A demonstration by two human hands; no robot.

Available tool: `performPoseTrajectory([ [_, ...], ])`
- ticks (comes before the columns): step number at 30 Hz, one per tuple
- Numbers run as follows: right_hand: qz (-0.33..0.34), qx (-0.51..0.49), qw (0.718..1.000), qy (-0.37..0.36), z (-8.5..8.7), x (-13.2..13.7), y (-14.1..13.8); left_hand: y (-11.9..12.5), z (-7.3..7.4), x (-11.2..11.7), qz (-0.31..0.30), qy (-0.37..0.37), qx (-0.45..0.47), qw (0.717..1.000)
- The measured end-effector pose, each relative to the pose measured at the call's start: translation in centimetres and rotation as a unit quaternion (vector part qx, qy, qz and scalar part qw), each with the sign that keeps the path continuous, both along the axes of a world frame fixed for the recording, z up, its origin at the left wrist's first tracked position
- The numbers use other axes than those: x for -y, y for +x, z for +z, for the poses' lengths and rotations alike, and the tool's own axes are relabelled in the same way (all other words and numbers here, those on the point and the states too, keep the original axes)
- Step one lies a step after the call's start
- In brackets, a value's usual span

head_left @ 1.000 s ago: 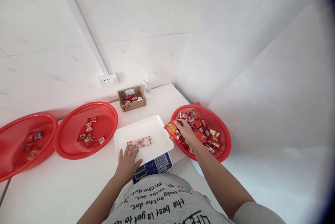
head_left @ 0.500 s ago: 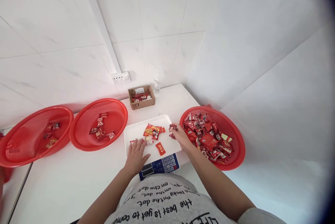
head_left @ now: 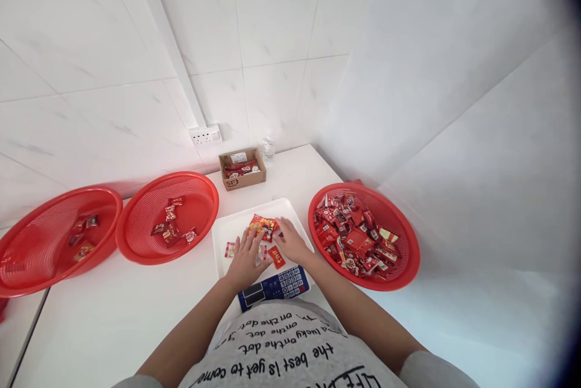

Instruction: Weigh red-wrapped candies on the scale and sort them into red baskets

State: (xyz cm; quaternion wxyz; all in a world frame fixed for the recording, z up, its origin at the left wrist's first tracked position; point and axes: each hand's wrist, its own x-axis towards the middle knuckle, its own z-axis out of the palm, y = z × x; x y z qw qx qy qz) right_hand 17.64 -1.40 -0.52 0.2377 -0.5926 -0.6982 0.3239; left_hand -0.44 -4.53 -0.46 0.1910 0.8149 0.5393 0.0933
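Both my hands are over the white tray [head_left: 285, 207] of a scale with a blue keypad [head_left: 290, 282]. My left hand [head_left: 246, 262] is open, fingers spread above small wrapped packets, partly covering a pale red-and-white packet [head_left: 230, 249]. A red-and-yellow snack packet [head_left: 261, 224] lies just beyond its fingertips. My right hand [head_left: 292, 244] is open at the right of that packet, thumb and fingers apart; a dark red packet [head_left: 280, 235] shows partly between them. A small red packet [head_left: 276, 257] lies between my hands.
On the right stands a red mesh basket [head_left: 411, 255] heaped with red packets. Two red baskets, one nearer [head_left: 136, 246] and one farther left [head_left: 27, 282], hold several packets each. Behind the tray are a cardboard box [head_left: 247, 180] of packets and a clear plastic cup [head_left: 268, 151].
My right hand has moved left from the tray's right edge to the packets in the middle, bringing the dark red packet along. My left hand has shifted slightly right.
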Motion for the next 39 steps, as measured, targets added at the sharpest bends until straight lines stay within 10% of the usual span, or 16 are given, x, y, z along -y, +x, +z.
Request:
performPoseTrajectory([
  [4, 0.116, -0.018, 0.992, 0.044, -0.1, 0.8, -1.2, 0.4, -0.5, -0.8, -0.011, -0.008, -0.02, 1.0],
  [13, 0.078, 0.086, 0.993, 0.024, 0.2, 4.0, 2.9, -1.2, -1.0, 0.4, -0.045, -0.01, -0.078, 0.996],
  [39, 0.039, 0.021, 0.997, 0.067, -0.7, 3.7, 2.1, -0.6, -1.0, -0.2, -0.027, 0.049, -0.019, 0.998],
])
